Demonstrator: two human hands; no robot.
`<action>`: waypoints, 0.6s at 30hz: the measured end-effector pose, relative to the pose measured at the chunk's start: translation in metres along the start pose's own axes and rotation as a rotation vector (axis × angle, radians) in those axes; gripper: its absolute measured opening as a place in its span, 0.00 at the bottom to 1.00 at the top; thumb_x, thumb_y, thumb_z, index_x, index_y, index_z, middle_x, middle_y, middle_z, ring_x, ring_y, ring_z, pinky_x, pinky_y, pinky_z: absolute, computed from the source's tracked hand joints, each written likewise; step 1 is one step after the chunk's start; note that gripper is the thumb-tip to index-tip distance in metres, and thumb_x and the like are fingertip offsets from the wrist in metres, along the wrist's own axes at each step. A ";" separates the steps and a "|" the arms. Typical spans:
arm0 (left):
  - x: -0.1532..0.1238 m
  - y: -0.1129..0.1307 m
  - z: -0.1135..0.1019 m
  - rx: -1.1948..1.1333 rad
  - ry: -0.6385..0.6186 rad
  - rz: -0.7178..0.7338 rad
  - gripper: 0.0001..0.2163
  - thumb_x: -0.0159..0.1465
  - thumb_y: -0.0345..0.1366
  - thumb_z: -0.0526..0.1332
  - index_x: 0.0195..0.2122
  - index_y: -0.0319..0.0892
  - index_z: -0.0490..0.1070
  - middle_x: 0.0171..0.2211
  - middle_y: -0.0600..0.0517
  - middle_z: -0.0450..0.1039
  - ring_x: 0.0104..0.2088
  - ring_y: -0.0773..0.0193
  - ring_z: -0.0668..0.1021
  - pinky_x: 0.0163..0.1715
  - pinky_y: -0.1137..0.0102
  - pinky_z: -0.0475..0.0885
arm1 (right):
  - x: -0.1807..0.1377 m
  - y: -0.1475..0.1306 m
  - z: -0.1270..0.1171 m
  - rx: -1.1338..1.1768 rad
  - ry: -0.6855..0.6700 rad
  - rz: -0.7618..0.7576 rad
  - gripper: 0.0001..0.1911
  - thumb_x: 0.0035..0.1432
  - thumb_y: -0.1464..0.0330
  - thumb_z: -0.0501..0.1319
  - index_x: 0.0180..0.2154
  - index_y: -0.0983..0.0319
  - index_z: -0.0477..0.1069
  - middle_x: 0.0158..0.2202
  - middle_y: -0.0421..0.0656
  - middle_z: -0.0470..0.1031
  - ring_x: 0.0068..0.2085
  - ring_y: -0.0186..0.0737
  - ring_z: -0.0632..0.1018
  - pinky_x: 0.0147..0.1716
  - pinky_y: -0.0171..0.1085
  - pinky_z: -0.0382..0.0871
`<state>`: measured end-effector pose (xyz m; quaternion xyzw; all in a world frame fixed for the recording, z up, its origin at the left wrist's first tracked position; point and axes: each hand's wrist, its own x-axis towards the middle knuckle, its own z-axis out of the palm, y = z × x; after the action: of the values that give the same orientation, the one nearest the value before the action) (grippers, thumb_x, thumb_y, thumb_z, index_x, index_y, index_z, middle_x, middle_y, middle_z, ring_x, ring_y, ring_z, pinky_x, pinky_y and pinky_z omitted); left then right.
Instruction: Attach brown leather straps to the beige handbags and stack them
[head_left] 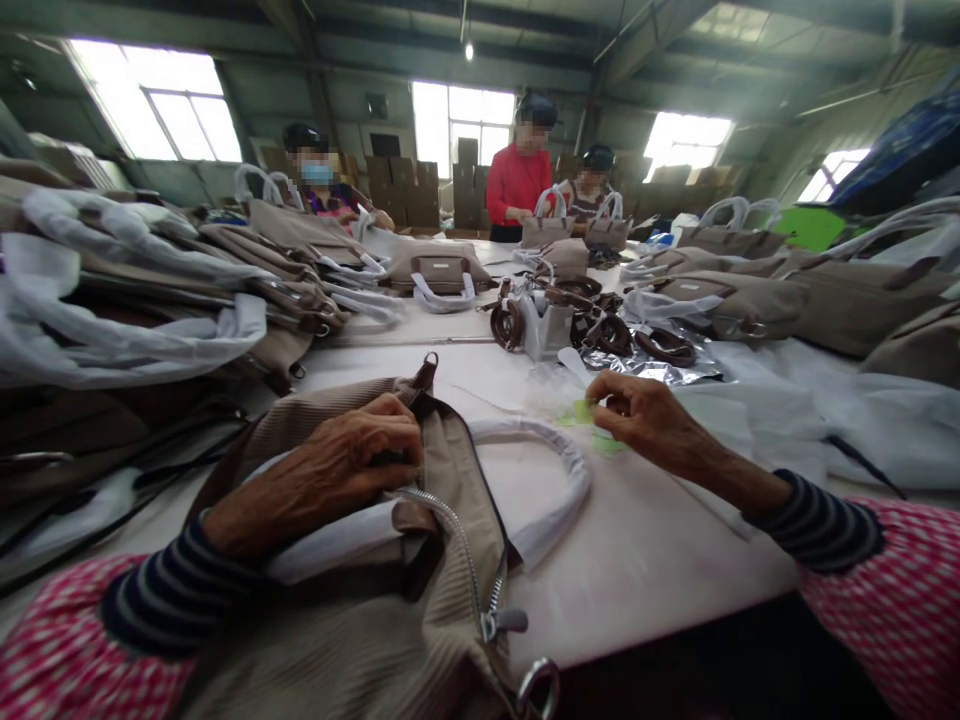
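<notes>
A taupe handbag lies in front of me, its zipper partly undone so the lining shows. Its handles are wrapped in white paper. My left hand is closed at the bag's opening, fingers curled by the edge; what they grip, if anything, is hidden. Over the table to the right, my right hand pinches a small yellow-green paper slip between thumb and fingers. More pale green slips lie just below it, next to crumpled clear plastic.
Stacked taupe bags with wrapped handles crowd the left and the right. Coiled brown straps sit on silver plastic ahead. White wrapping sheets spread to the right. Several people are at the far end, with cartons behind.
</notes>
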<state>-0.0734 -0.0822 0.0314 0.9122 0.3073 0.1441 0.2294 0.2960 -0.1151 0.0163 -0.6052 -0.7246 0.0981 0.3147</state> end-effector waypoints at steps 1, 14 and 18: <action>0.000 0.000 0.001 -0.010 0.006 -0.004 0.14 0.75 0.41 0.55 0.34 0.43 0.72 0.41 0.50 0.72 0.43 0.60 0.73 0.46 0.67 0.70 | 0.002 -0.003 -0.001 0.108 -0.002 0.041 0.03 0.55 0.69 0.61 0.30 0.61 0.71 0.23 0.37 0.71 0.24 0.35 0.70 0.25 0.34 0.60; 0.005 -0.008 0.009 0.126 0.011 0.079 0.15 0.75 0.32 0.48 0.37 0.43 0.72 0.39 0.51 0.71 0.41 0.63 0.72 0.46 0.69 0.72 | 0.046 -0.108 0.110 0.780 -0.392 0.112 0.06 0.60 0.77 0.60 0.31 0.64 0.70 0.15 0.35 0.71 0.16 0.29 0.71 0.17 0.25 0.59; 0.009 -0.019 0.015 0.176 0.010 0.080 0.13 0.75 0.32 0.49 0.40 0.44 0.72 0.42 0.51 0.73 0.41 0.63 0.74 0.46 0.69 0.72 | 0.050 -0.102 0.124 0.748 -0.390 0.088 0.07 0.58 0.80 0.59 0.31 0.63 0.70 0.14 0.34 0.71 0.18 0.32 0.75 0.17 0.24 0.62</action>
<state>-0.0699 -0.0687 0.0098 0.9396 0.2834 0.1303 0.1409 0.1381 -0.0635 -0.0108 -0.4496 -0.6586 0.4804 0.3651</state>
